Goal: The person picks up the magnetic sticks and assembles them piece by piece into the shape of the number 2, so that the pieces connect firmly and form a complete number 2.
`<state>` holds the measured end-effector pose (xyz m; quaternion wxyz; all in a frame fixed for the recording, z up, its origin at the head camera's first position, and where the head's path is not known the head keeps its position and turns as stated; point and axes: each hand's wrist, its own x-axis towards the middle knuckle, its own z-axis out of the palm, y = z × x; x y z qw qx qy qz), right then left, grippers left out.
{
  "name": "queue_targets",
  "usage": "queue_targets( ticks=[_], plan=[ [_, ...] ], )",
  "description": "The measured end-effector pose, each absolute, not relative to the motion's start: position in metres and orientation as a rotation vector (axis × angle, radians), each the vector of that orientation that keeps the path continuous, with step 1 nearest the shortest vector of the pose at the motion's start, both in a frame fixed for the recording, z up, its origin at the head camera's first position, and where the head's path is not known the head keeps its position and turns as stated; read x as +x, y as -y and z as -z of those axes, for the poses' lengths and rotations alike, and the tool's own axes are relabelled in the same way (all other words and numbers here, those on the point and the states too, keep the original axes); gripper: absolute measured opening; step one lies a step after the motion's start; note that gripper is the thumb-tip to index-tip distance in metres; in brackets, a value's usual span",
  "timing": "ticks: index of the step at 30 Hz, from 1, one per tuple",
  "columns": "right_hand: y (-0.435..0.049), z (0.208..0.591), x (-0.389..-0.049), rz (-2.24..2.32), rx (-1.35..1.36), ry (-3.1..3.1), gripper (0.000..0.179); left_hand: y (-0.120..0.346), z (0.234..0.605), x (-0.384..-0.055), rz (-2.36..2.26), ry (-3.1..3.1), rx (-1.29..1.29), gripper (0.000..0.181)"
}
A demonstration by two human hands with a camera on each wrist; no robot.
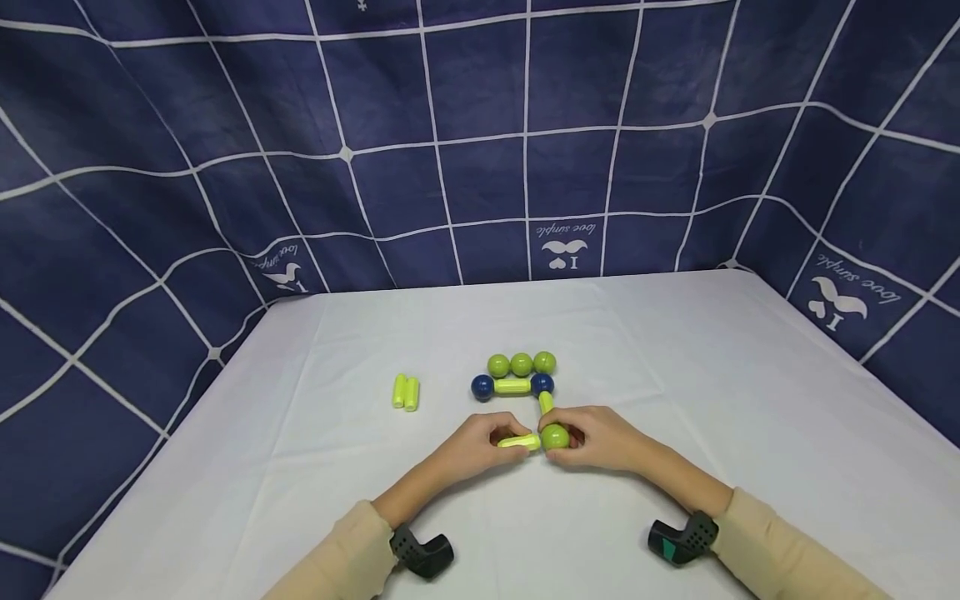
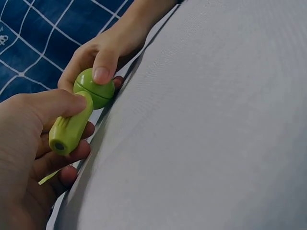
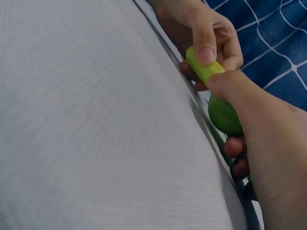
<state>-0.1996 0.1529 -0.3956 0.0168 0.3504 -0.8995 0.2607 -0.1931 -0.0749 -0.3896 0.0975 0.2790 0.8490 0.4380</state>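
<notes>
The tabletop [image 1: 675, 367], covered in white, is backed and flanked by a navy curtain [image 1: 480, 92] crossed with white lines; beyond the hands, two loose rods [image 1: 412, 394] are laid side by side to the left, and three green balls [image 1: 521, 364] are lined up behind two blue balls [image 1: 482, 387] bridged by a cross rod [image 1: 512, 387]. By the left hand [image 1: 474, 444] the held rod [image 1: 519, 442] is pinched between thumb and fingers, its inner end set against the held ball [image 1: 555, 437], which is gripped by the curled right hand [image 1: 603, 437]. From the blue ball on the right, a side rod [image 1: 546, 402] is extended toward the right hand.
</notes>
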Motion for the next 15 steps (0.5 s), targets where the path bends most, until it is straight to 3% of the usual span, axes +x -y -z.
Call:
queue_targets(
  ticks=[15],
  plan=[
    [-0.1522, 0.3947, -0.2003, -0.765, 1.088, 2.82, 0.025, 0.0773, 0.3898, -0.1949, -1.256, -2.546, 0.879, 0.017]
  ],
)
